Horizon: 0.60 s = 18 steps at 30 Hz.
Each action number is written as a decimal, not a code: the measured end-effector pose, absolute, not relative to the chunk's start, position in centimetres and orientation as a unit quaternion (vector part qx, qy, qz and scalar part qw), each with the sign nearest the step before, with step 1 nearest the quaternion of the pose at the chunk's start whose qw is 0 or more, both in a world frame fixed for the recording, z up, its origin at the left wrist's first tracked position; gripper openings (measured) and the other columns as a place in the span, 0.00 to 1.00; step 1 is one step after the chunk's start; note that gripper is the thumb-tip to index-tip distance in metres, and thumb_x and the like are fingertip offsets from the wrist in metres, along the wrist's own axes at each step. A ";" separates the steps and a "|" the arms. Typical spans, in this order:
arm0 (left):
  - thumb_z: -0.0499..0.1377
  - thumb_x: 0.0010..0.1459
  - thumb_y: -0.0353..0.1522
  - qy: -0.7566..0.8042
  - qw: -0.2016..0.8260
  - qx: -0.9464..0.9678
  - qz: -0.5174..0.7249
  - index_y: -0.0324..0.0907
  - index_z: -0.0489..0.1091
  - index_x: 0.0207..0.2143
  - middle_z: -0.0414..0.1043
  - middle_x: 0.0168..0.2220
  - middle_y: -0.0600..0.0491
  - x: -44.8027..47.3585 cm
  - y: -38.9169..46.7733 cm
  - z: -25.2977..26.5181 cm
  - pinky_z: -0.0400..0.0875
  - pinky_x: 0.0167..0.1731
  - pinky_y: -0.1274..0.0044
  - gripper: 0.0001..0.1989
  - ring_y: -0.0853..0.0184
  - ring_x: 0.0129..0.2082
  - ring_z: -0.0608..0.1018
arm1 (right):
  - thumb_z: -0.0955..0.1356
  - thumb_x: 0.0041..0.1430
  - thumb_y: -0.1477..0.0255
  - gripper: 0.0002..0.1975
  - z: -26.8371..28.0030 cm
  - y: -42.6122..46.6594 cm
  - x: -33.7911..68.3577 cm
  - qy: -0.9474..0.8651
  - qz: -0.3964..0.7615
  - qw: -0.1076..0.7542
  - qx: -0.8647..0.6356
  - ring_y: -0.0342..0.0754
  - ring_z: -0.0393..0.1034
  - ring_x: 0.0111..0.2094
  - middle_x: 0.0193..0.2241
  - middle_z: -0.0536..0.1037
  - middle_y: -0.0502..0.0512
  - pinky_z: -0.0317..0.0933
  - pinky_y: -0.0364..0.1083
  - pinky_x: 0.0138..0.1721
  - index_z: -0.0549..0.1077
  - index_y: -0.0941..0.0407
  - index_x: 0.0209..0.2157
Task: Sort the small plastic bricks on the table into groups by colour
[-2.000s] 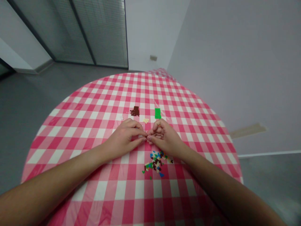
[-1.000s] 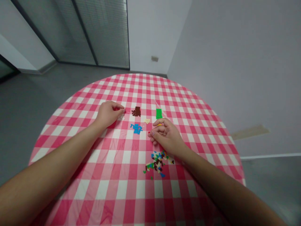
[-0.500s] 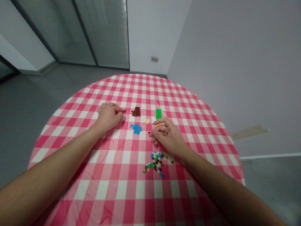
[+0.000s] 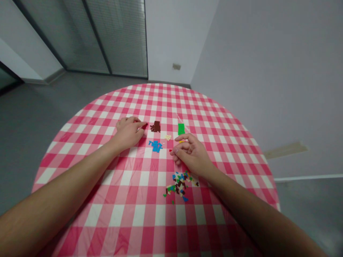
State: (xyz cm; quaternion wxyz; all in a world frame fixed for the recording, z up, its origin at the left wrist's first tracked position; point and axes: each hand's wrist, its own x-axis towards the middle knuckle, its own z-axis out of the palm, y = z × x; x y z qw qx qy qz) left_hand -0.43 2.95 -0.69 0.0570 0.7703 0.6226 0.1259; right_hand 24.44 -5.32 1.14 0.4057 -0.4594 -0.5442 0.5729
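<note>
We have our left hand (image 4: 128, 132) low over the cloth, index finger stretched out to a small dark piece (image 4: 146, 124) at its tip, thumb held apart, so we are not pinching it. The piece sits just left of the brown bricks (image 4: 156, 126). Our right hand (image 4: 194, 155) is half curled, thumb towards the fingers, beside a red piece (image 4: 170, 150) and a yellow piece (image 4: 181, 141); whether it grips anything, we cannot tell.

We judge these pieces very light and stiff, hard to crush but easy to flick away. We would take each by two opposite edges between thumb and index fingertip, or slide it flat under one finger.

They look like smooth moulded plastic. The brown bricks form a blocky patch with a ragged left edge, the blue bricks (image 4: 155, 146) an angular cluster, the cream pieces (image 4: 168, 137) a little scatter, and the green bricks (image 4: 181, 129) a neat rectangle. Nearer us, the mixed pile (image 4: 180, 185) spreads loosely in many colours. Beneath, the pink-and-white checked tablecloth (image 4: 134, 214) shows a slight sheen and fine creases, so pieces may skid.
</note>
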 end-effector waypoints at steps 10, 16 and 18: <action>0.48 0.62 0.37 0.614 0.078 0.775 0.132 0.54 0.73 0.57 0.69 0.51 0.46 -0.1 2.6 -0.5 0.58 0.54 0.56 0.24 0.47 0.53 0.67 | 0.70 0.55 0.71 0.14 1.1 -5.4 24.4 -0.544 0.576 0.406 -0.456 0.43 0.71 0.23 0.25 0.77 0.46 0.66 0.43 0.22 0.63 0.52 0.42; 0.47 0.63 0.35 0.613 0.058 0.779 0.114 0.53 0.71 0.59 0.69 0.52 0.45 0.0 2.6 -0.5 0.59 0.54 0.56 0.25 0.47 0.54 0.68 | 0.69 0.55 0.72 0.14 0.8 -5.3 24.4 -0.547 0.573 0.413 -0.449 0.42 0.71 0.22 0.25 0.77 0.46 0.66 0.42 0.21 0.63 0.52 0.42; 0.47 0.63 0.35 0.616 0.053 0.777 0.117 0.51 0.72 0.58 0.70 0.52 0.45 0.0 2.7 -0.6 0.60 0.54 0.56 0.25 0.48 0.54 0.69 | 0.69 0.55 0.72 0.14 0.8 -5.3 24.4 -0.544 0.573 0.417 -0.448 0.42 0.71 0.22 0.25 0.76 0.46 0.66 0.41 0.20 0.63 0.52 0.42</action>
